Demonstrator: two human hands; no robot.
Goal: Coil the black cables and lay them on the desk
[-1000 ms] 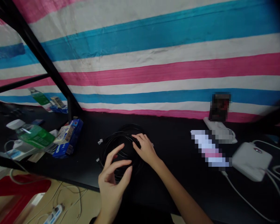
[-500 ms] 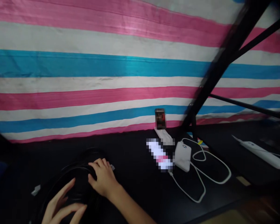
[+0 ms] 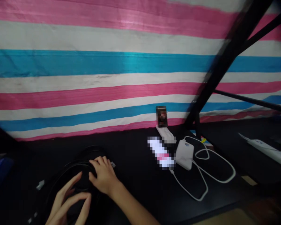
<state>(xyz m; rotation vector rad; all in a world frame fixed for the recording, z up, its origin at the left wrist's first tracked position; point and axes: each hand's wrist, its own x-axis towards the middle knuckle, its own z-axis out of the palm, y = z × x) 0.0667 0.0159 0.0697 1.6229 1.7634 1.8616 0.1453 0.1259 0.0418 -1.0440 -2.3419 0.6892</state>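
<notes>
A round, dark coil of black cable lies low on the left of the black tabletop; against that surface its outline is hard to follow. My right hand is over the coil's right side, its fingers curled on the loops and the thumb set apart. At the near left, my left hand brings thumb and index fingertip together at the inside of the coil, while another finger stretches upward. What runs between those fingertips is too dark to see clearly. A small pale piece shows left of the coil.
Right of my hands lie a lit phone, a white power bank and a looping white cable. A small dark screen stands behind them. A slanted black frame bar crosses the right. Striped sheeting hangs behind.
The view has shifted slightly, so the phone and power bank sit a little higher. Both hands stay at the coil; the left appears slightly farther up and right.
</notes>
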